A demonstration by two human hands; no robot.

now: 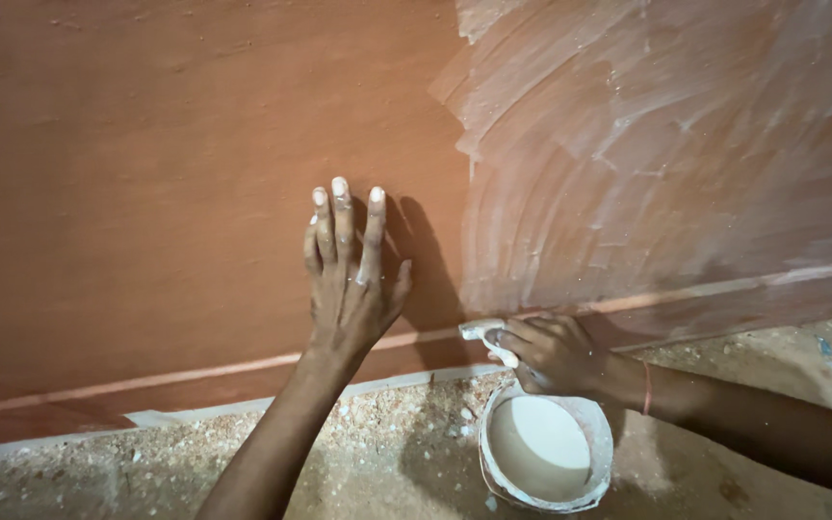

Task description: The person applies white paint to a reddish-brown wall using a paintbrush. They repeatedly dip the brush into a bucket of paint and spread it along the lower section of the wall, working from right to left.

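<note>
Coating a brown panel with white paste, half done.
Brown panel (146, 144) is standing upright off a gritty floor (387, 453); its right part is carrying white streaks (666, 144). Left hand (351, 279) is bracing flat on the bare part, fingers (341, 217) straight and close together, holding nothing. Right hand (556, 351) is gripping a paste-smeared applicator (486, 334) just above the paste bowl (543, 448). Judgement: load lightly, overlap arcs into the bare patch.
</note>
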